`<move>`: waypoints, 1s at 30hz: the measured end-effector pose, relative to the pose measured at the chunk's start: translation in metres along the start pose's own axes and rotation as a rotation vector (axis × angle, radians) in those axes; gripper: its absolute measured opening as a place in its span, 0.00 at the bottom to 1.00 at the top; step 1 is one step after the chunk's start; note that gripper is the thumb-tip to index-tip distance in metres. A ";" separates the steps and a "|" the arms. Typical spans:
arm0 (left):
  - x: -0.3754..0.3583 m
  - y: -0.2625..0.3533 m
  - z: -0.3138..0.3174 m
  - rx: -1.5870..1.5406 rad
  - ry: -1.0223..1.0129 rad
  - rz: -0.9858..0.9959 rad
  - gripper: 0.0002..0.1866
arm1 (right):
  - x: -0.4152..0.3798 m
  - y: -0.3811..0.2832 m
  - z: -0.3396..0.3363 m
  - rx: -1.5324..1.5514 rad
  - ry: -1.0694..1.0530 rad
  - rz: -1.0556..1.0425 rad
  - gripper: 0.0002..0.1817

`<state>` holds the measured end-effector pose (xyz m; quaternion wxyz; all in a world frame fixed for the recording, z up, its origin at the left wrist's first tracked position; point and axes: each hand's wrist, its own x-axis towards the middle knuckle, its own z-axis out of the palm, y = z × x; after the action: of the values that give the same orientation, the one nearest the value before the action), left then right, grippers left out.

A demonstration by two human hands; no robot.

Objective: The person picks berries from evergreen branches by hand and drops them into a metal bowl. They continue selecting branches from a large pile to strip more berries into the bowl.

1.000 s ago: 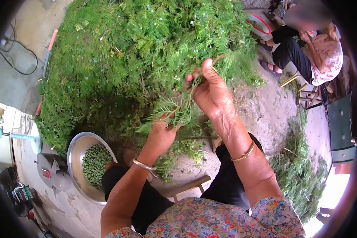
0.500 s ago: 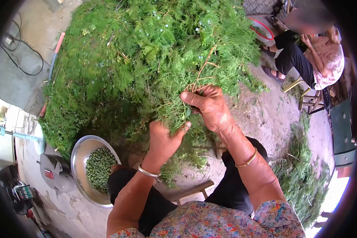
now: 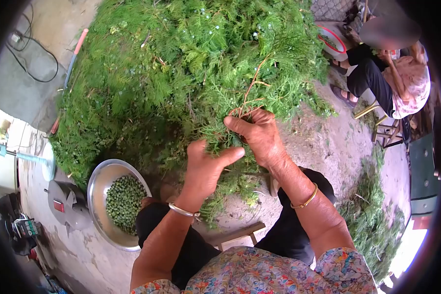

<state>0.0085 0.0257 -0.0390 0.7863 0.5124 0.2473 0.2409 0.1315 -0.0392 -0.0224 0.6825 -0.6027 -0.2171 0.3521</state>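
Observation:
My right hand [image 3: 262,137] pinches the reddish-brown stem of a cypress branch [image 3: 253,85] between thumb and fingers. Green sprays hang from that branch toward my left hand [image 3: 201,169]. The left thumb stands away from the fingers, just under the foliage, and its fingertips are partly hidden. Behind both hands rises a large heap of cut cypress branches [image 3: 132,88] dotted with pale berry-like cones. Left of my knee, a metal basin [image 3: 96,196] holds many small green cones [image 3: 127,203].
At upper right a person [image 3: 402,83] sits on a low stool near a red-rimmed bowl [image 3: 340,36]. More cut greenery [image 3: 370,220] lies along the ground at right. A fan [image 3: 48,160] and a grey stool-like object [image 3: 66,203] stand at left. A wooden stool edge [image 3: 240,234] shows between my legs.
My left hand has come slightly away from the foliage, its thumb spreading wider. My right hand keeps its hold on the branch. The view has shifted a little.

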 end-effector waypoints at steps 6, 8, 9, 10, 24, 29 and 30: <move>0.001 -0.006 0.000 0.016 0.067 -0.074 0.08 | 0.002 0.010 0.001 -0.009 -0.022 -0.015 0.05; 0.002 -0.002 0.002 -0.055 0.069 -0.116 0.09 | 0.001 0.003 0.000 0.016 -0.068 0.000 0.03; 0.002 0.001 0.003 -0.125 0.045 -0.148 0.08 | 0.002 0.002 -0.001 0.014 -0.067 0.001 0.03; 0.002 0.002 0.003 -0.194 0.023 -0.180 0.08 | 0.003 0.002 -0.002 0.007 -0.073 0.025 0.02; 0.006 0.000 0.000 -0.247 -0.059 -0.309 0.09 | -0.002 0.004 -0.003 0.004 -0.082 0.012 0.04; -0.002 0.003 0.000 -0.111 -0.239 -0.421 0.08 | 0.004 0.008 -0.005 -0.071 0.097 -0.080 0.02; -0.008 -0.002 0.003 -0.025 -0.322 -0.526 0.08 | 0.007 0.002 -0.006 -0.034 0.164 -0.063 0.04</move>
<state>0.0046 0.0174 -0.0382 0.8571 0.4525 0.2407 -0.0521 0.1398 -0.0381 -0.0263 0.6983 -0.6338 -0.1855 0.2761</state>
